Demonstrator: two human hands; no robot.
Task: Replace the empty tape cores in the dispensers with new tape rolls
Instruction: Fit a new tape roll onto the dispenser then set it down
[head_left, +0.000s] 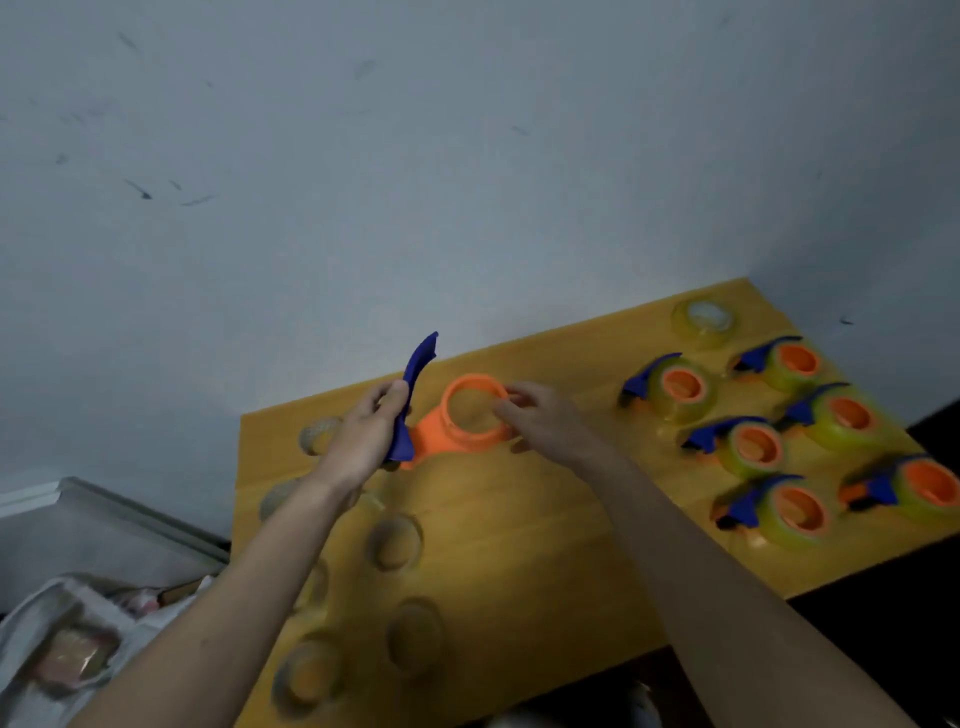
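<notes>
An orange tape dispenser (457, 431) with a raised blue handle flap (415, 384) is held above the wooden table (545, 519). My left hand (371, 431) grips the blue flap. My right hand (545, 421) pinches the right rim of the orange ring, which carries no roll. Several brown empty cores lie on the table's left part, one of them at the middle (395, 543). Several dispensers loaded with yellowish tape stand at the right, among them one at the back (675, 389). A loose clear tape roll (704, 319) lies at the far right corner.
A grey-white wall rises right behind the table. At the lower left, off the table, lies a heap of plastic wrapping and packets (72, 649). The table's front edge drops to a dark area at the lower right.
</notes>
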